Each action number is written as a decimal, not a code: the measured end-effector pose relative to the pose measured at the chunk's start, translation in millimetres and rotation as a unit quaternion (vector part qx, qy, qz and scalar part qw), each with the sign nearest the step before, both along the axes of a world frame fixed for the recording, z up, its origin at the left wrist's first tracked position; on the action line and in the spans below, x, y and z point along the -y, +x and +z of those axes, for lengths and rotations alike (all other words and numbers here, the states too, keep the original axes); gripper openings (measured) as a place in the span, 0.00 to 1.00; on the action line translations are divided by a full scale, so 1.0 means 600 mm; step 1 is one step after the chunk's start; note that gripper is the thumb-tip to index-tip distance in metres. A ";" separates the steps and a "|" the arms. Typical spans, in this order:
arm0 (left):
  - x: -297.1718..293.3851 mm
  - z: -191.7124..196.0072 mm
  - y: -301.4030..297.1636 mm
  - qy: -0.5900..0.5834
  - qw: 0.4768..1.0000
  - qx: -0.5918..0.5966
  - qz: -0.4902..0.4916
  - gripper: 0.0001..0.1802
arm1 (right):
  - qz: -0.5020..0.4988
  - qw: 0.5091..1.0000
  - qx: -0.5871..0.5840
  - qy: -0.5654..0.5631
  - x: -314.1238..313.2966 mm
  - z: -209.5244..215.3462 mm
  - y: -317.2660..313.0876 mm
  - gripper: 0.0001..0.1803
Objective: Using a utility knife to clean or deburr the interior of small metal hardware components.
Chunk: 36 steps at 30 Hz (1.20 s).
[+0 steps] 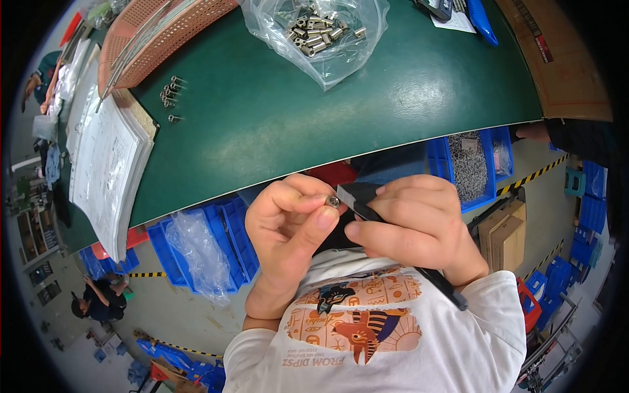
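Between the thumb and fingertips of my left hand (288,226) is a small metal cylindrical fitting (333,202), its round end showing. My right hand (419,223) is wrapped round a black utility knife (447,290), whose handle sticks out below the palm. The knife's blade (346,196) lies right beside the fitting; whether it touches the metal I cannot tell. Both hands are just off the near edge of the green table (262,144). Beyond them, a clear plastic bag (334,69) holds many similar metal fittings (318,33).
Several loose fittings (171,92) lie on the table's left, near a pink perforated basket (147,49) and a stack of papers (111,150). Blue bins (203,242) stand below the edge. At right are a cardboard box (563,59) and a blue-handled tool (481,23).
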State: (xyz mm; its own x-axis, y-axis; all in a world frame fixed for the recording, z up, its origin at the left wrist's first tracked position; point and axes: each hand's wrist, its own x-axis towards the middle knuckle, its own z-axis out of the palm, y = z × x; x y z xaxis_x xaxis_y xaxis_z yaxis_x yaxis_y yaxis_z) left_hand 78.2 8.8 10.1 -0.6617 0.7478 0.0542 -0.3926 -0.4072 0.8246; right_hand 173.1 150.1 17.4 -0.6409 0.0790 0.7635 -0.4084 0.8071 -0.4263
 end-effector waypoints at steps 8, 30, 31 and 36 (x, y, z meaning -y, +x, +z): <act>-0.002 -0.008 -0.001 0.013 0.999 -0.047 0.014 0.10 | 0.073 0.994 0.027 -0.079 -0.003 0.005 0.005 0.13; -0.005 -0.008 0.002 -0.002 0.995 -0.094 0.045 0.10 | 0.050 0.996 0.010 -0.069 0.003 0.006 0.005 0.12; -0.005 -0.008 0.002 -0.002 0.995 -0.094 0.044 0.10 | 0.047 0.997 0.009 -0.061 0.003 0.006 0.005 0.12; -0.004 -0.007 0.002 0.001 0.997 -0.068 0.038 0.10 | 0.033 0.998 -0.002 -0.055 0.006 0.005 0.003 0.12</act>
State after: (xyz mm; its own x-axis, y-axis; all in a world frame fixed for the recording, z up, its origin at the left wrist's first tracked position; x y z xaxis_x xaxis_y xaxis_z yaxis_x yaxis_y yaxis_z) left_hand 79.4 11.3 5.8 -0.7030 0.6954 0.1489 -0.2457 -0.4340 0.8668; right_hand 175.1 146.7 20.6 -0.6446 0.1201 0.7551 -0.4615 0.7262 -0.5095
